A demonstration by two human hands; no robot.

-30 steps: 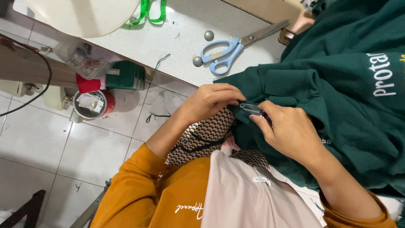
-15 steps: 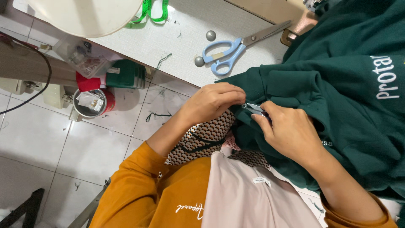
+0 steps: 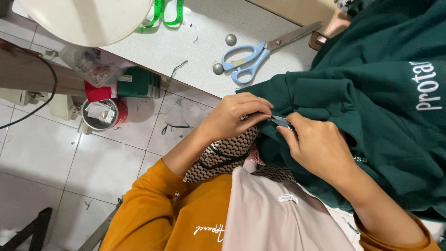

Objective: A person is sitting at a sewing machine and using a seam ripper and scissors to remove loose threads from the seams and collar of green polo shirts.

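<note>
A dark green sweatshirt (image 3: 371, 107) with white printing hangs off the table edge onto my lap. My left hand (image 3: 237, 116) pinches a folded edge of the green fabric. Right beside it, my right hand (image 3: 318, 146) grips a small silvery thread clipper (image 3: 280, 122) whose tip touches the fabric between both hands. Both arms wear orange sleeves. A patterned brown scarf (image 3: 223, 155) and a pale pink cloth (image 3: 274, 214) lie over my chest below the hands.
Blue-handled scissors (image 3: 253, 56) and two round metal studs (image 3: 231, 39) lie on the white speckled table (image 3: 195, 42). A green tape measure (image 3: 162, 11) sits at the table's far edge. A red tin (image 3: 103, 113), a green box (image 3: 139, 82) and a cable (image 3: 32, 114) are on the tiled floor.
The hands have stayed close together on the green fabric; the right hand's clipper has shifted only slightly along the edge.
</note>
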